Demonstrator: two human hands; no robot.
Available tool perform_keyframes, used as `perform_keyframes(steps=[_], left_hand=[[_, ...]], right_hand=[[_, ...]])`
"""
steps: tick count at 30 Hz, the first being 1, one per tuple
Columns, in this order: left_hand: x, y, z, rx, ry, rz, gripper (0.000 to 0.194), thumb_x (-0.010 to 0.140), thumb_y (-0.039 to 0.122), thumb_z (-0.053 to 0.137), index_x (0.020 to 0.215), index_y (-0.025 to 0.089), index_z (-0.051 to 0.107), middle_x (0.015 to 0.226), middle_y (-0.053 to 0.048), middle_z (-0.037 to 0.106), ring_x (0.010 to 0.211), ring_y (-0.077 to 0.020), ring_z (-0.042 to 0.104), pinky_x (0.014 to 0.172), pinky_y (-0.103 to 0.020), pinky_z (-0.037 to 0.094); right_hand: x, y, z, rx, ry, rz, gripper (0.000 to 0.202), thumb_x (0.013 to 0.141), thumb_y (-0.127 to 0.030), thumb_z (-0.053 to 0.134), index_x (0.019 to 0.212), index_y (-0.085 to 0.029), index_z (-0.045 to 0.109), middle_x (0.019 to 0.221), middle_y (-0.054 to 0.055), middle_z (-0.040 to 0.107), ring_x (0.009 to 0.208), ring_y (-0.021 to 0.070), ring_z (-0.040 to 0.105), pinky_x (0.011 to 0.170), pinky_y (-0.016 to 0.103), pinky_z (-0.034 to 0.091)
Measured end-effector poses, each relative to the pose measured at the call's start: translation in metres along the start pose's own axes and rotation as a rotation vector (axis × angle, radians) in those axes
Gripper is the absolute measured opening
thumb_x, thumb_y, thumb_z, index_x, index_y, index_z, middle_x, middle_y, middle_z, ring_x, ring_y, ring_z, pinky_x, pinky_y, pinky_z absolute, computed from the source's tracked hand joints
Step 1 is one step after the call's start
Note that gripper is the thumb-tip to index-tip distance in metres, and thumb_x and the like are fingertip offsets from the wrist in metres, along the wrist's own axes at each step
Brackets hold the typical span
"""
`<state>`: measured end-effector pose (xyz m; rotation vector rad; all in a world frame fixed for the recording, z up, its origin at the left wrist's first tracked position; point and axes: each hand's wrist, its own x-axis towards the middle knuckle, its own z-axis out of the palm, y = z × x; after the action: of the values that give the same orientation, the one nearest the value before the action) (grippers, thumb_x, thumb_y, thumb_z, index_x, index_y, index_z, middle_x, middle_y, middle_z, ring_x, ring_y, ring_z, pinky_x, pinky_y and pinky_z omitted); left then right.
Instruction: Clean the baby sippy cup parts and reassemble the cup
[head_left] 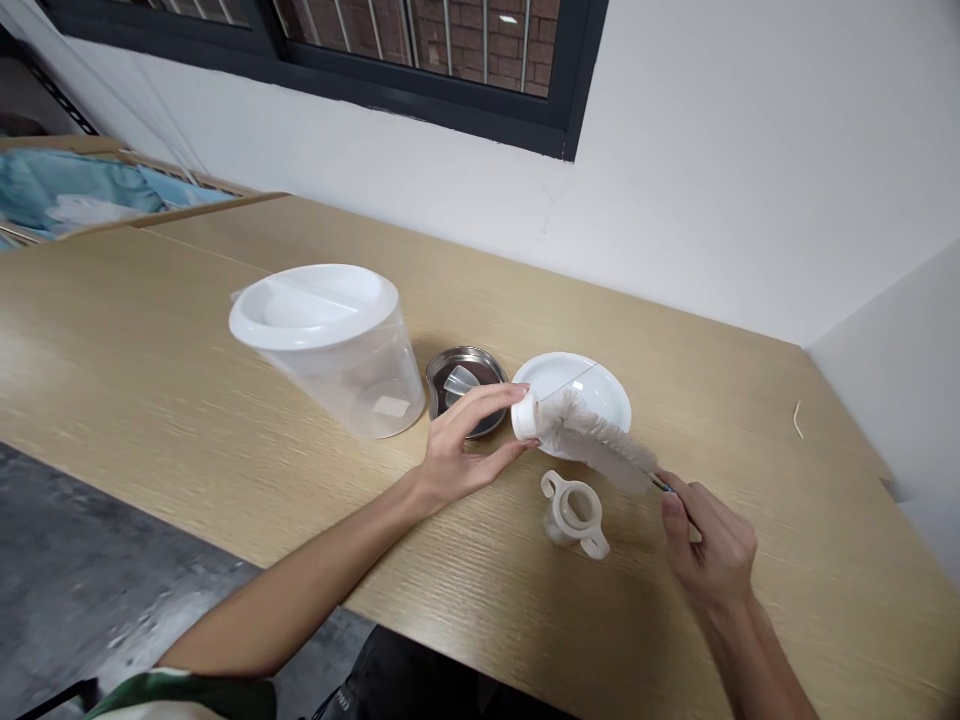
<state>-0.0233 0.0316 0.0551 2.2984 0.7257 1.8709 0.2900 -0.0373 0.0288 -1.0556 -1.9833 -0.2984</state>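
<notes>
A: Head view, clock face centred on the small white cap. Whereabouts exactly?

B: Between both hands, in front of the white bowl, apparently raised off the table.

A: And the left hand?

B: At eight o'clock, pinching the cap from the side, thumb below and fingers above.

A: The right hand?

B: Farther out at four o'clock, closed on the thin handle of the bristle brush. Tip inside the cap's opening or merely against it: cannot tell.

A: Likely handling?

B: For the cap, probably light, stiff and smooth, perhaps slippery if wet. Best held by the outer wall, well clear of the mouth. For the brush, light, soft in the bristles, probably springy in the stem. Best gripped close behind the bristles, without much sideways force.

A: Nearby?

B: Two-handled holder at five o'clock, on the table. Between nine and ten, metal dish with a clear plastic piece in it; past that, translucent pitcher under a white lid.
</notes>
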Motion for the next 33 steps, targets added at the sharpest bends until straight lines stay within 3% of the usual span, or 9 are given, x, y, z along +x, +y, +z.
perform_keyframes(steps=[6, 12, 27, 33], left_hand=[[-0.0002, 0.0016, -0.001, -0.013, -0.038, 0.004, 0.058, 0.076, 0.012, 0.085, 0.13, 0.014, 0.063, 0.12, -0.016, 0.072, 0.111, -0.0242, 0.071, 0.097, -0.039, 0.06], [0.0018, 0.0047, 0.0004, 0.0, -0.082, -0.015, 0.054, 0.079, 0.013, 0.084, 0.128, 0.014, 0.062, 0.121, -0.016, 0.072, 0.112, -0.0215, 0.071, 0.098, -0.036, 0.059], [-0.0014, 0.0044, 0.0003, 0.009, -0.118, 0.01, 0.054, 0.078, 0.011, 0.083, 0.128, 0.01, 0.062, 0.121, -0.018, 0.071, 0.113, -0.0222, 0.07, 0.098, -0.035, 0.059], [-0.0022, 0.006, -0.0024, 0.034, -0.131, 0.031, 0.055, 0.082, 0.013, 0.08, 0.133, 0.013, 0.06, 0.124, -0.017, 0.07, 0.113, -0.0234, 0.07, 0.095, -0.038, 0.062]], right_hand=[[0.0002, 0.002, 0.0014, -0.011, 0.009, 0.024, 0.025, 0.095, -0.006, 0.059, 0.119, -0.01, 0.067, 0.072, -0.001, 0.06, 0.055, 0.006, 0.048, 0.054, 0.021, 0.037], [0.0019, -0.0005, 0.0013, 0.022, 0.017, -0.022, 0.026, 0.094, -0.003, 0.058, 0.118, -0.009, 0.066, 0.081, 0.004, 0.067, 0.062, 0.0072, 0.055, 0.06, 0.021, 0.043], [0.002, -0.0005, 0.002, 0.024, -0.042, 0.033, 0.023, 0.097, -0.007, 0.056, 0.117, -0.009, 0.067, 0.084, 0.004, 0.07, 0.065, 0.0079, 0.061, 0.061, 0.02, 0.046], [0.0006, 0.0015, 0.0036, 0.017, -0.059, 0.057, 0.022, 0.098, -0.01, 0.054, 0.116, -0.01, 0.068, 0.081, 0.004, 0.069, 0.061, 0.0087, 0.06, 0.058, 0.021, 0.045]])
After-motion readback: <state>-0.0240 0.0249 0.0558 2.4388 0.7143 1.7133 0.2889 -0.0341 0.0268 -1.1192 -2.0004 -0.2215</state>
